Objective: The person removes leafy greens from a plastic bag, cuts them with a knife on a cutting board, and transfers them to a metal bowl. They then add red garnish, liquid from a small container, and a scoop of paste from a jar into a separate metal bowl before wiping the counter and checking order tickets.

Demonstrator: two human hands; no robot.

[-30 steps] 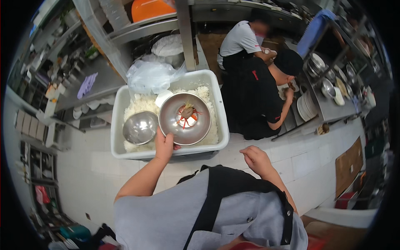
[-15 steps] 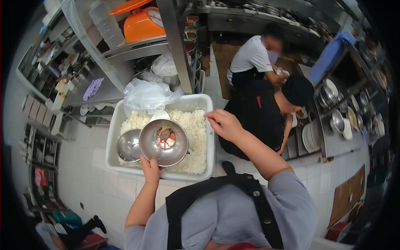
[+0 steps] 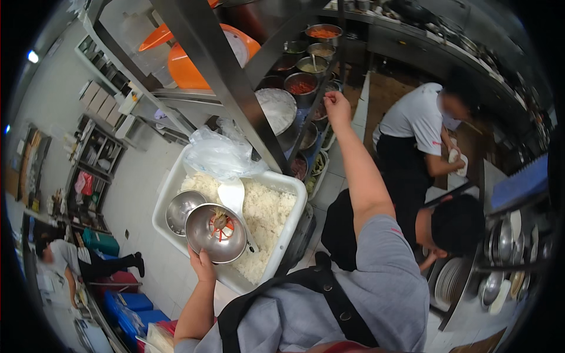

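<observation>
My left hand (image 3: 202, 268) grips the near rim of a steel mixing bowl (image 3: 231, 249), tilted above a white tub (image 3: 281, 259) of cooked rice (image 3: 268, 206). Inside the bowl lie red-orange strips, a brownish clump and something white. A second steel bowl (image 3: 178, 216) rests on the rice at the left, and a white rice paddle (image 3: 232, 195) lies across the rice, partly behind the held bowl. My right hand (image 3: 337, 110) is stretched out beside a rack of ingredient bowls, nearest a bowl of red pieces (image 3: 301, 87). Its fingers are closed; anything between them is too small to make out.
A steel post (image 3: 220, 82) stands between the tub and the ingredient rack. Clear plastic sheeting (image 3: 219, 154) covers the tub's far edge. An orange scale (image 3: 188, 66) sits on the shelf. Two co-workers (image 3: 412, 120) are close at the right, near stacked plates (image 3: 450, 281).
My right hand has moved from above the tub's right rim, forward to the ingredient rack. The view has turned rightward. My left hand still holds the mixing bowl over the rice.
</observation>
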